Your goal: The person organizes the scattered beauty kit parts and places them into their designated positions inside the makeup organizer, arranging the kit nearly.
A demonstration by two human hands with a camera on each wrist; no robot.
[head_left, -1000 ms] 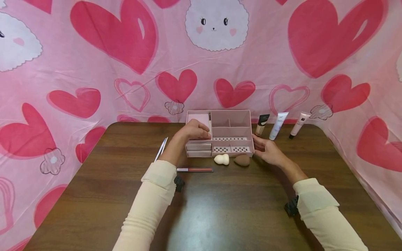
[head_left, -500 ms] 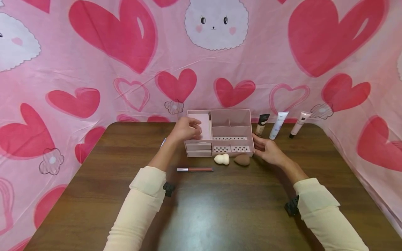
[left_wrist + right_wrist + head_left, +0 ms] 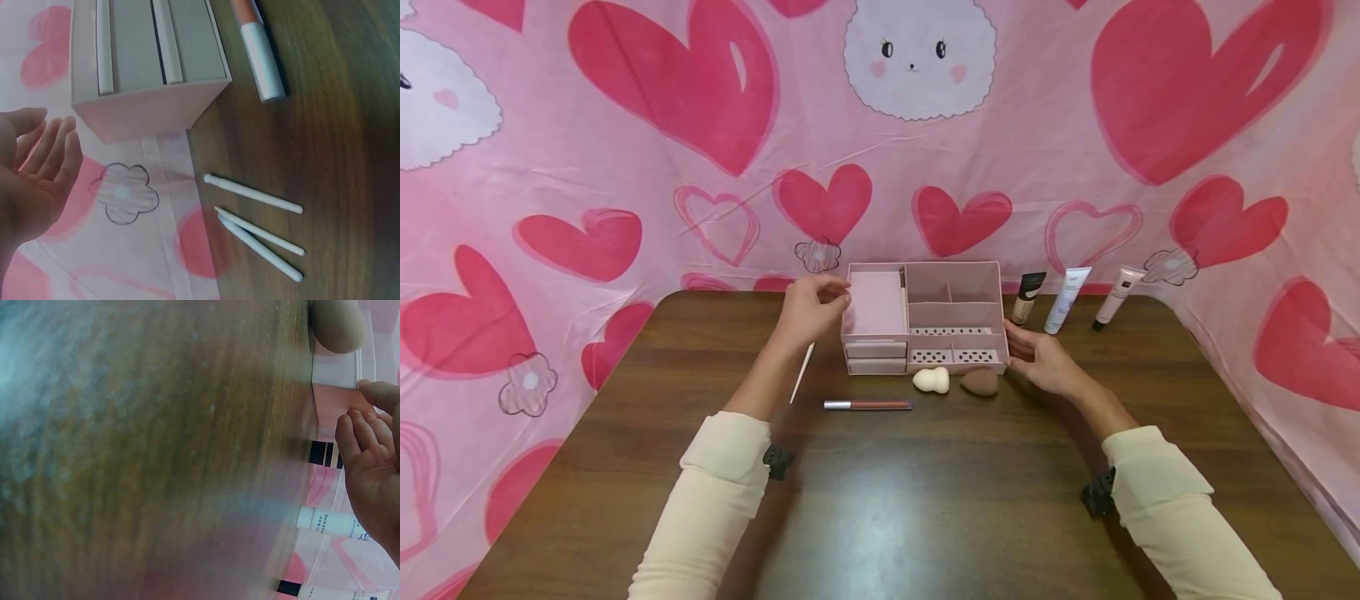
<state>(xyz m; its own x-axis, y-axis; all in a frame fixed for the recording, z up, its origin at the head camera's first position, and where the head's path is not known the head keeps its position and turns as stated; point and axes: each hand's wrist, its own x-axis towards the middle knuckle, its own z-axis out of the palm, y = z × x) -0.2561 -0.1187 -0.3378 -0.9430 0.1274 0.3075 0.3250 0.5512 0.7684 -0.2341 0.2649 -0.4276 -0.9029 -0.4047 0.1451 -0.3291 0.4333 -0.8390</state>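
Pink heart-printed fabric (image 3: 673, 83) backs a brown wood-grain desk (image 3: 970, 492). Pale-pink rectangular organizer (image 3: 877, 304) near its far edge. Right hand (image 3: 1047, 362): grip loosely spread, holding nothing, fingertips at the side wall, thumb at the front corner, likely to steady it. Left hand (image 3: 809, 312): grip half-curled, nothing in it, just beside the left wall. Slim pale dark-topped stick (image 3: 902, 293) along the left section's divider, presumably for support. Two pale-pink drawers (image 3: 877, 352) pushed in below; contents hidden.
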